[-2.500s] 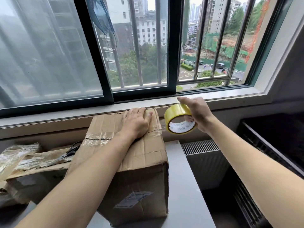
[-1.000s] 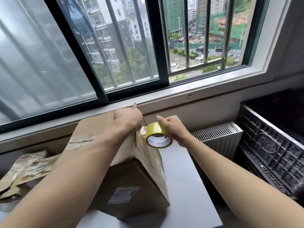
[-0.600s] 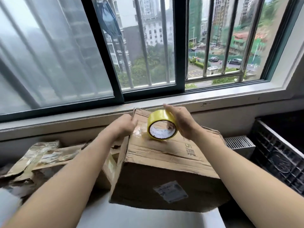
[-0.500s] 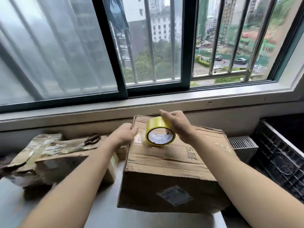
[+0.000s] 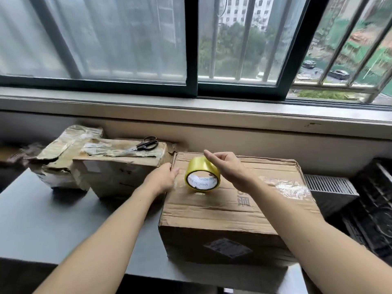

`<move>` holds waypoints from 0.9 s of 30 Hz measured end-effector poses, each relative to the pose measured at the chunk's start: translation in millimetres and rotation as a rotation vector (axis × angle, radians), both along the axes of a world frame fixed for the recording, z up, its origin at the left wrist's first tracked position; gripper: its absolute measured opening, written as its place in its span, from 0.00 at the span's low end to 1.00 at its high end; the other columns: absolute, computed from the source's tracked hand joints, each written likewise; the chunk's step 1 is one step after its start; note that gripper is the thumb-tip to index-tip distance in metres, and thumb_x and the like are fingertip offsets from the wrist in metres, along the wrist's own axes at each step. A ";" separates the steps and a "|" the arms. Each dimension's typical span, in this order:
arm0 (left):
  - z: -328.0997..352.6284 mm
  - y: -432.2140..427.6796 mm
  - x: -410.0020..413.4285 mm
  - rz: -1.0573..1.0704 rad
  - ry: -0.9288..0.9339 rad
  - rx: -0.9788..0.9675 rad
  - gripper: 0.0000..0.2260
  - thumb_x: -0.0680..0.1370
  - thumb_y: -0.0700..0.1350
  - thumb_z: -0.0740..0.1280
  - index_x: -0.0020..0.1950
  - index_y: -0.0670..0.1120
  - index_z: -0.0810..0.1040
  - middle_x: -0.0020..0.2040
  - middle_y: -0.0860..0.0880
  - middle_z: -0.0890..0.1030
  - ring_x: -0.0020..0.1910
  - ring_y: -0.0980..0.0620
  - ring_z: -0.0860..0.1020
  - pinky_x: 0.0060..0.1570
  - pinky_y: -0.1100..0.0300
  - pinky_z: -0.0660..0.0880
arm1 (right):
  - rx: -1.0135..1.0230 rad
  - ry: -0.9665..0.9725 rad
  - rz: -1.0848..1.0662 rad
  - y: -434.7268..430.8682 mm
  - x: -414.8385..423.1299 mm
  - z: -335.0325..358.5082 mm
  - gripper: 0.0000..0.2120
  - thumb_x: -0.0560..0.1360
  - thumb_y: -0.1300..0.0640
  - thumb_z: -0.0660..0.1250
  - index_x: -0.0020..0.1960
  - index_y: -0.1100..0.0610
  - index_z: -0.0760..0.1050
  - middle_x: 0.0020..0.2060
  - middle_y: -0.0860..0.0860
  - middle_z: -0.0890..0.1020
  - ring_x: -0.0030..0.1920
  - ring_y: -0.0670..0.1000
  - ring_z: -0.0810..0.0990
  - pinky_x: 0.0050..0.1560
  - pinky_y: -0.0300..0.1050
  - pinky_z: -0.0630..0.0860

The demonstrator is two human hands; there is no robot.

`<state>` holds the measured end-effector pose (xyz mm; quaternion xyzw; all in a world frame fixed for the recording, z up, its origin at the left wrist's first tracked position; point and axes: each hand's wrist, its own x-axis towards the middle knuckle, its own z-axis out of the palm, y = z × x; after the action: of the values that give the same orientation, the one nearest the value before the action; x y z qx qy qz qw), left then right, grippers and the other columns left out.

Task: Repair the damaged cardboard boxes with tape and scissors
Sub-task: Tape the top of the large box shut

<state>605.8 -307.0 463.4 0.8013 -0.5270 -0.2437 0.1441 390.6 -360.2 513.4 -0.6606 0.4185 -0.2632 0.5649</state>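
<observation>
A large worn cardboard box (image 5: 233,206) lies on the grey table (image 5: 42,219), with old clear tape on its top right. A yellow tape roll (image 5: 202,177) stands on edge on the box top. My right hand (image 5: 230,169) lies over the roll's top and right side with straight fingers; its thumb is hidden. My left hand (image 5: 164,177) grips the box's top left edge, fingertips curled over it. Black-handled scissors (image 5: 146,144) lie on a smaller torn box (image 5: 118,168) to the left, away from both hands.
A crumpled third box (image 5: 63,149) sits at the far left against the wall. A black plastic crate (image 5: 373,209) and a radiator grille (image 5: 326,185) stand to the right of the table. The window sill (image 5: 191,111) runs behind.
The large box has been turned and laid with a wide face up. The tape roll has come down onto that face, and my right fingers have straightened over it.
</observation>
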 end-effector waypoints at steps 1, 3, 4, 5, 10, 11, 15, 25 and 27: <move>-1.1 1.3 1.2 -0.004 -0.053 0.023 0.16 0.83 0.57 0.54 0.51 0.44 0.71 0.57 0.40 0.80 0.58 0.40 0.77 0.54 0.50 0.72 | 0.000 0.001 0.001 2.5 5.1 -2.1 0.22 0.80 0.43 0.65 0.36 0.58 0.73 0.29 0.46 0.68 0.32 0.46 0.64 0.36 0.42 0.59; -0.5 -0.3 -0.7 0.000 -0.180 0.034 0.18 0.84 0.56 0.53 0.58 0.44 0.71 0.62 0.40 0.78 0.62 0.40 0.76 0.56 0.49 0.71 | 0.014 -0.002 -0.025 5.2 13.9 -7.5 0.21 0.80 0.41 0.64 0.38 0.57 0.76 0.33 0.50 0.70 0.36 0.48 0.67 0.39 0.43 0.63; 4.1 -1.9 -4.4 0.015 -0.238 0.008 0.18 0.84 0.56 0.53 0.61 0.43 0.71 0.63 0.40 0.77 0.63 0.39 0.75 0.57 0.49 0.71 | 0.026 -0.014 -0.041 6.4 16.6 -8.7 0.22 0.79 0.39 0.64 0.38 0.56 0.76 0.34 0.52 0.69 0.37 0.50 0.67 0.40 0.45 0.63; 9.4 -4.3 -8.4 0.034 -0.274 -0.052 0.19 0.84 0.56 0.53 0.63 0.43 0.71 0.64 0.41 0.76 0.64 0.39 0.74 0.57 0.49 0.71 | 0.049 -0.032 -0.065 7.5 18.8 -9.0 0.23 0.78 0.37 0.65 0.38 0.57 0.74 0.35 0.54 0.69 0.37 0.51 0.67 0.40 0.46 0.63; 4.4 -33.0 -22.7 -0.014 -0.039 -0.430 0.15 0.84 0.50 0.55 0.62 0.44 0.76 0.62 0.44 0.78 0.63 0.42 0.73 0.63 0.50 0.67 | 0.123 -0.036 -0.203 6.3 17.4 -14.7 0.27 0.79 0.40 0.65 0.31 0.51 0.56 0.26 0.48 0.61 0.26 0.49 0.61 0.28 0.42 0.58; -0.7 -35.7 -23.7 -0.004 0.022 -0.431 0.16 0.84 0.50 0.55 0.61 0.44 0.77 0.61 0.44 0.79 0.63 0.42 0.74 0.62 0.50 0.67 | 0.136 -0.040 -0.226 7.8 18.6 -15.4 0.26 0.79 0.40 0.65 0.31 0.50 0.57 0.25 0.47 0.61 0.26 0.48 0.60 0.27 0.41 0.58; -23.4 -29.5 -24.7 -0.027 0.039 -0.392 0.19 0.85 0.52 0.52 0.68 0.45 0.74 0.70 0.47 0.73 0.73 0.48 0.66 0.68 0.50 0.64 | 0.094 -0.036 -0.227 10.4 25.3 -19.3 0.29 0.70 0.32 0.69 0.31 0.50 0.57 0.28 0.52 0.60 0.30 0.52 0.59 0.34 0.50 0.54; -33.6 -27.4 -26.0 -0.067 -0.187 -0.475 0.15 0.85 0.50 0.54 0.64 0.46 0.74 0.66 0.47 0.76 0.67 0.46 0.71 0.61 0.49 0.68 | -0.336 0.565 -0.112 -18.5 -10.0 15.9 0.29 0.78 0.45 0.64 0.24 0.57 0.59 0.20 0.49 0.60 0.23 0.49 0.58 0.27 0.44 0.61; -32.5 -28.0 -28.2 -0.064 -0.223 -0.484 0.13 0.84 0.50 0.55 0.60 0.46 0.74 0.62 0.47 0.77 0.64 0.46 0.72 0.59 0.49 0.67 | -0.361 0.592 -0.067 -18.9 -28.8 16.0 0.28 0.78 0.45 0.64 0.25 0.57 0.61 0.21 0.48 0.61 0.24 0.49 0.59 0.27 0.44 0.61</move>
<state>577.6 -335.0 430.9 0.7483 -0.6077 -0.0251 0.2648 361.8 -379.1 529.4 -0.7834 0.5324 -0.1486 0.2841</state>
